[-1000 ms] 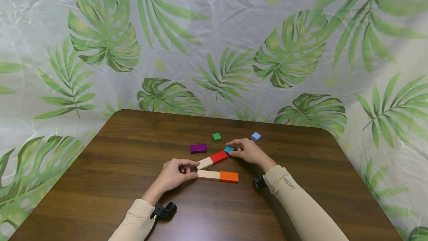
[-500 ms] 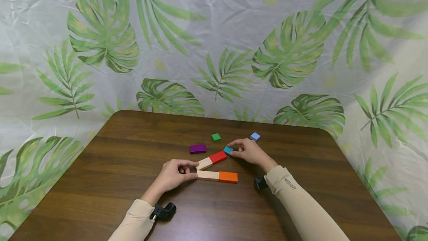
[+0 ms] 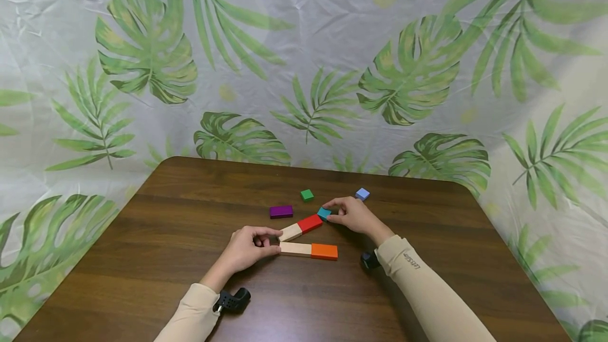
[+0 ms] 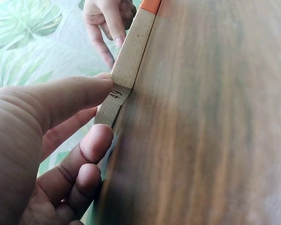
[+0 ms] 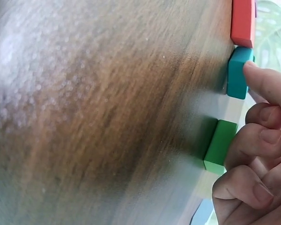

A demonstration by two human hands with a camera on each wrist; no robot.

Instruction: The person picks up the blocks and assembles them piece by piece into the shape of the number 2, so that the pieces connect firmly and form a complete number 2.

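Beige blocks [image 3: 295,249] (two) touch one left hand [image 3: 245,249].

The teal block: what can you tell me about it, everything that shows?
The teal block is small and boxy, one plain colour, with smooth faces that look like painted wood. It lies flat on the brown table, at the end of the red block, apparently touching it. The right hand pinches it between thumb and finger. Its underside is hidden.
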